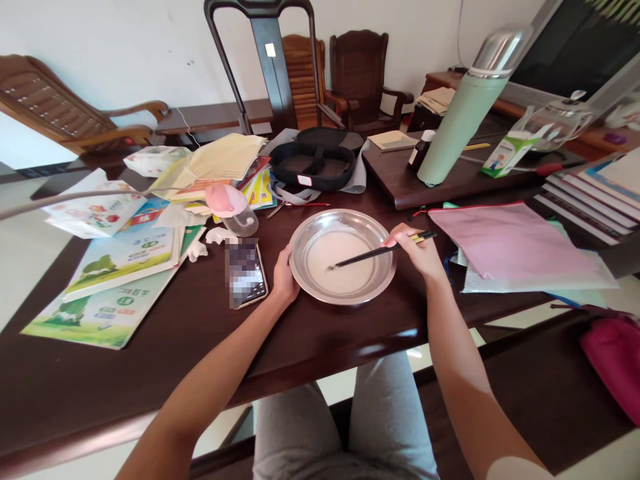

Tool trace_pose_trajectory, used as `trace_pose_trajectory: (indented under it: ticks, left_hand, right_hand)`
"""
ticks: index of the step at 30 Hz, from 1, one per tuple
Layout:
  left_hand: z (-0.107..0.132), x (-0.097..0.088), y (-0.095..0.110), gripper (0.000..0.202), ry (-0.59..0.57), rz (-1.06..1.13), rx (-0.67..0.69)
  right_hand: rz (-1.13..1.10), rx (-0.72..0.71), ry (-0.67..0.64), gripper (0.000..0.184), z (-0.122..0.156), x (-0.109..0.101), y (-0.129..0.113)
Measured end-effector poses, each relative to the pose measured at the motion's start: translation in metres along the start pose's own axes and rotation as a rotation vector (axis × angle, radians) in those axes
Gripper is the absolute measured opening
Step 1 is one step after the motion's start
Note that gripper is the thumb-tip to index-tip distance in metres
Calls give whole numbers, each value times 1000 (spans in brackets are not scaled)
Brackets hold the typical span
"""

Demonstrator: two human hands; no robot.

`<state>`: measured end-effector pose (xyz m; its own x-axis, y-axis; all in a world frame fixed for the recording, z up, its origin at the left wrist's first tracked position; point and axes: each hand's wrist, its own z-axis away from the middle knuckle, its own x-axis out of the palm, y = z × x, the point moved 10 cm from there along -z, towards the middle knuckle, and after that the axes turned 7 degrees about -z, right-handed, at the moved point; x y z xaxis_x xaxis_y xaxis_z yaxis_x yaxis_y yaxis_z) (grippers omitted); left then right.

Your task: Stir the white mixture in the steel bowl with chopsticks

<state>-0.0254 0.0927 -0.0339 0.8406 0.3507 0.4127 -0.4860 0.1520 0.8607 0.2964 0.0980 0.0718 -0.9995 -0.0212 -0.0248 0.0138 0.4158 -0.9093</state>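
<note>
Dark wooden table (310,333), cluttered, seen from above by a seated person; wooden armchairs stand along the far wall. At centre, the right hand (417,250) is closed around a pair of black chopsticks (380,252), pinched near their yellow-banded tops. The tips point toward 9 o'clock into a shallow pool of white liquid (350,273). That pool sits in a round stainless-steel pan (345,215) lying flat on the table, directly in front of the person. The left hand (284,277) curls around the pan's rim at 9 o'clock, thumb along the edge, gripping it steady.

By its look the liquid seems well mixed: smooth, even, without lumps, covering most of the pan's floor. Little stirring appears to be left.

Just beside the left hand lies a smartphone (246,272), its screen blurred. At 10 o'clock stands a clear cup with a pink lid (233,208), with children's picture books (120,267) spread beyond it. At 12 o'clock sits an open black case (313,163), at 1 o'clock a pale green flask with a steel cap (463,117), and at 3 o'clock a pink plastic folder (510,243).

The left fingers are tucked out of sight beneath the rim. Whether the chopstick tips touch the pan floor is unclear, and what the liquid is cannot be told.
</note>
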Motion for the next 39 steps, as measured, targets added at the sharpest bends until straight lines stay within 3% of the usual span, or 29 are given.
trace_pose_trajectory:
  ticks: [7, 13, 15, 20, 22, 27, 29, 33, 35, 39]
  left_hand:
    - [1, 0, 0, 35, -1, -2, -8]
    - [0, -2, 0, 33, 19, -9, -4]
    - [0, -2, -1, 33, 22, -8, -6]
    - [0, -3, -1, 35, 19, -9, -9]
    - [0, -3, 0, 35, 18, -14, -1]
    - [0, 0, 2, 34, -6, -11, 22]
    - [0, 1, 2, 33, -9, -11, 19]
    - [0, -1, 1, 33, 0, -18, 5]
    - [0, -1, 0, 34, 4, -20, -2]
    - [0, 0, 0, 33, 0, -15, -5]
  right_hand:
    - [6, -23, 304, 61, 1, -41, 5]
    - [-6, 20, 0, 58, 0, -1, 4]
    - [11, 15, 34, 57, -1, -3, 5]
    - [2, -9, 330, 60, 0, -42, 11]
    - [-31, -1, 292, 62, 0, -38, 11]
    - [-17, 0, 1, 56, -1, 0, 1]
    - [7, -15, 15, 55, -1, -1, 0]
    - [16, -47, 256, 59, 0, -34, 3]
    - [-11, -52, 309, 61, 2, -42, 4]
    - [-34, 21, 102, 59, 1, -15, 6]
